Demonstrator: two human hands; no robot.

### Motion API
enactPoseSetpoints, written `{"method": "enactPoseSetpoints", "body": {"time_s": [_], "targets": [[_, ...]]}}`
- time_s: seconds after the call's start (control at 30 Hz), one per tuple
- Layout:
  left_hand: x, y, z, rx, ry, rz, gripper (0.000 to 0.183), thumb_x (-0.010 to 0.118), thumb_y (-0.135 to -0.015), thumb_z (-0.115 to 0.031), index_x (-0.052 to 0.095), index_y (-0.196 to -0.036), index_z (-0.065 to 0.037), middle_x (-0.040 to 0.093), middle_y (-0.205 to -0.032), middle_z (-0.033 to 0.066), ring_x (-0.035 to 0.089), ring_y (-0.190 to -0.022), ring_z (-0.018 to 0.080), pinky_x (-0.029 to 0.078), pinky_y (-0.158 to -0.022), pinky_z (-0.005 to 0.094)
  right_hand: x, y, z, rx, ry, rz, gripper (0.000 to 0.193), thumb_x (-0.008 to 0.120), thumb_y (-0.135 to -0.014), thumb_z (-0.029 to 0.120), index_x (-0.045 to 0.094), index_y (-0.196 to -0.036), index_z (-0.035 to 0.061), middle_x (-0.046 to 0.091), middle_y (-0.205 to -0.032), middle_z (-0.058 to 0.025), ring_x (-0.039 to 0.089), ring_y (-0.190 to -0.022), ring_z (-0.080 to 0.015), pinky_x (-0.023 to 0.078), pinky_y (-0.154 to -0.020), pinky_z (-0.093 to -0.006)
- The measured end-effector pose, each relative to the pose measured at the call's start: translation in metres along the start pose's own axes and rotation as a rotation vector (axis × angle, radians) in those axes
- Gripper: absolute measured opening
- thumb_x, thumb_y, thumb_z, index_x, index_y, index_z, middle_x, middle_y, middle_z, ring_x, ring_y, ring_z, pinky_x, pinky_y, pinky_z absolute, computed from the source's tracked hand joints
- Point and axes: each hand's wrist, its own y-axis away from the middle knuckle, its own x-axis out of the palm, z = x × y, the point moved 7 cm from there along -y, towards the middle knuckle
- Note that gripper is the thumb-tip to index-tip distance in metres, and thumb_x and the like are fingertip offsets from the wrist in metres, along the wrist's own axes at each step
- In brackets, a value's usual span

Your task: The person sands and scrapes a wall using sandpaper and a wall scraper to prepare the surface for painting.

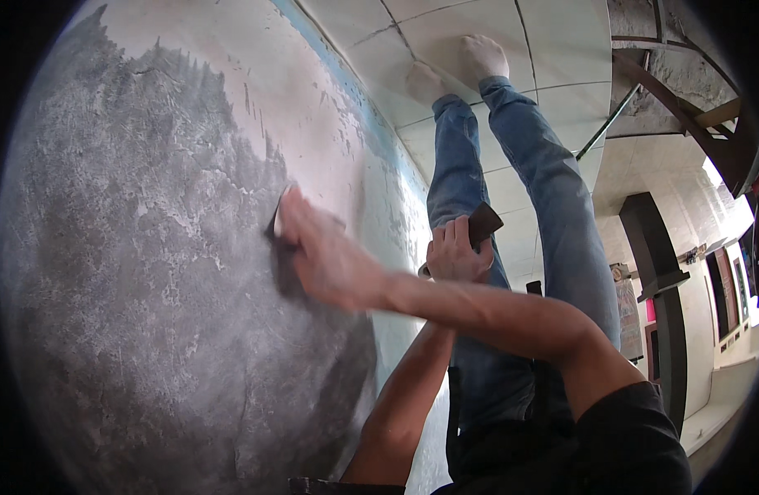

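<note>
My right hand [326, 260] reaches across to the wall [148, 272], smeared by motion. Its fingers are closed on a thin flat scraper [276, 221], whose dark edge lies against the wall beside the border between grey, rough coating and paler surface. Most of that tool is hidden by the fingers. Below the crossing right forearm comes my left arm; my left hand [459, 250], in front of my jeans, is wrapped round a dark, flat-bladed scraper [485, 223]. The blade sticks out past the fingers, apart from the wall.
My bare feet [483, 56] stand on pale floor tiles [561, 41] near the wall's blue lower band [330, 54]. A dark upright post [653, 247] stands on the right. Dark wooden or metal framework [685, 99] is at the upper right.
</note>
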Motion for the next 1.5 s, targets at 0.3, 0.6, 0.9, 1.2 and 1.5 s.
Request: {"method": "enactPoseSetpoints", "body": {"time_s": [0.3, 0.6, 0.9, 1.2, 1.5], "targets": [[0.001, 0.000, -0.014, 0.002, 0.036, 0.001, 0.038, 0.070, -0.069, -0.028, 0.062, -0.101, -0.008, 0.066, -0.091, 0.0070, 0.062, -0.084, 0.0300, 0.053, -0.072, 0.0412, -0.014, -0.022, -0.013, -0.093, -0.044, 0.014, 0.062, 0.037, -0.104, 0.025, 0.012, -0.152, -0.0049, 0.013, -0.158, -0.0278, 0.009, -0.149, -0.0388, 0.012, -0.122, -0.0453], [0.006, 0.009, 0.010, -0.042, 0.070, 0.004, 0.039, 0.071, -0.071, -0.027, 0.061, -0.104, -0.008, 0.065, -0.093, 0.0092, 0.061, -0.088, 0.0317, 0.051, -0.073, 0.0441, 0.033, 0.070, 0.010, -0.077, -0.105, 0.188, 0.066, 0.036, -0.105, 0.032, 0.007, -0.154, -0.0020, 0.006, -0.160, -0.0253, 0.004, -0.150, -0.0366, 0.008, -0.122, -0.0433], [0.001, 0.008, 0.004, -0.055, 0.099, 0.010, 0.041, 0.070, -0.073, -0.027, 0.059, -0.107, -0.007, 0.064, -0.093, 0.0117, 0.061, -0.089, 0.0341, 0.051, -0.075, 0.0480, 0.002, -0.017, 0.008, -0.078, -0.013, 0.023, 0.089, 0.043, -0.098, 0.055, 0.010, -0.151, -0.0090, 0.011, -0.158, -0.0308, 0.009, -0.149, -0.0395, 0.010, -0.122, -0.0415], [0.003, 0.012, -0.008, -0.078, 0.107, 0.084, 0.042, 0.072, -0.074, -0.024, 0.058, -0.110, -0.009, 0.063, -0.099, 0.0112, 0.059, -0.095, 0.0315, 0.049, -0.079, 0.0473, -0.041, -0.096, 0.013, 0.066, -0.049, 0.023, 0.106, 0.032, -0.091, 0.072, 0.012, -0.149, -0.0137, 0.008, -0.156, -0.0343, 0.006, -0.149, -0.0405, 0.012, -0.121, -0.0472], [-0.008, 0.003, -0.004, -0.068, 0.142, 0.103, 0.044, 0.073, -0.073, -0.019, 0.058, -0.111, -0.003, 0.065, -0.101, 0.0164, 0.060, -0.098, 0.0359, 0.051, -0.081, 0.0486, -0.023, -0.071, 0.011, -0.005, 0.007, 0.023, 0.090, 0.033, -0.098, 0.060, 0.010, -0.151, -0.0096, 0.012, -0.158, -0.0291, 0.010, -0.149, -0.0377, 0.012, -0.122, -0.0397]]}}
